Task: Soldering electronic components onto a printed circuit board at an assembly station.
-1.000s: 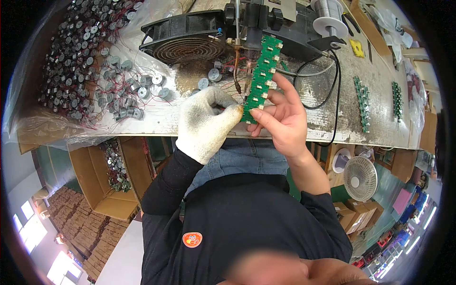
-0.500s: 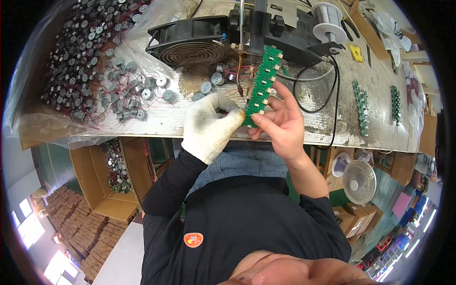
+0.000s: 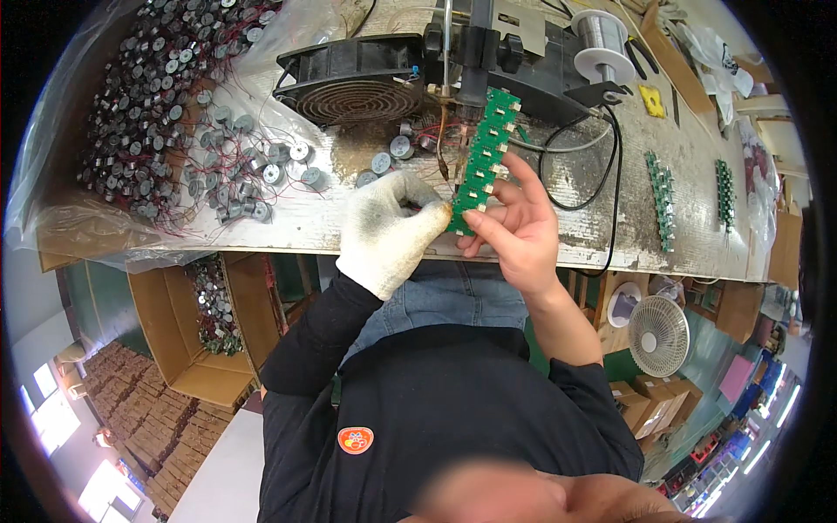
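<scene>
Down below the counter (image 3: 610, 235) edge there's an open cardboard box (image 3: 187, 340) and a small white fan (image 3: 660, 334) on the floor. The counter itself is a scuffed, stained pale slab. The gloved left hand (image 3: 388, 228) pinches the bottom end of a green circuit board strip (image 3: 482, 163), and the bare right hand (image 3: 514, 227) is clamped on its lower edge too. Further back sit loose round buzzers (image 3: 261, 170), a black fan (image 3: 357, 83) and a solder spool (image 3: 600, 39). Compared with half a second ago, the strip has moved up under the soldering tip (image 3: 446, 87).
</scene>
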{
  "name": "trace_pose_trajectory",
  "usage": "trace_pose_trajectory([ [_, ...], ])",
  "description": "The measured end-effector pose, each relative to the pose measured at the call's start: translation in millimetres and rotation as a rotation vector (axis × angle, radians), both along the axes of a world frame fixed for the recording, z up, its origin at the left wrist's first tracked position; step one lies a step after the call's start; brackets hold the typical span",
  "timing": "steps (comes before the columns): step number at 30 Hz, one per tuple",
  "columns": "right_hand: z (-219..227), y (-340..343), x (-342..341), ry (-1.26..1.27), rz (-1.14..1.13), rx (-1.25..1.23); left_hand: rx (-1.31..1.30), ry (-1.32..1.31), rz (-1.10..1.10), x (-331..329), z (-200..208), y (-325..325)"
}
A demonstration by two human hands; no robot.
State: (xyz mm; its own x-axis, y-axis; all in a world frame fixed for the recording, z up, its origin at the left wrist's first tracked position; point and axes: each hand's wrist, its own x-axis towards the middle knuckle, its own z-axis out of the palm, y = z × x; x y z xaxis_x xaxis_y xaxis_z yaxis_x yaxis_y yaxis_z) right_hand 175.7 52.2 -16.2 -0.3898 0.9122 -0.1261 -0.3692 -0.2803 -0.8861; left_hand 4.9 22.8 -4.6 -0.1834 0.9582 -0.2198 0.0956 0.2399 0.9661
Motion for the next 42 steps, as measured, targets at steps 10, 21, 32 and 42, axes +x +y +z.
trace_pose_trajectory([
  [10,4,2,-1,-0.011,0.004,-0.019,-0.009,0.053,-0.060,-3,8,1],
  [21,8,2,-2,-0.014,0.007,0.010,0.023,0.077,-0.031,-3,12,3],
  [32,2,1,-1,-0.006,0.004,-0.004,0.017,0.032,-0.058,-3,6,2],
  [42,2,1,0,-0.009,0.010,-0.009,0.019,0.062,-0.057,-2,7,2],
])
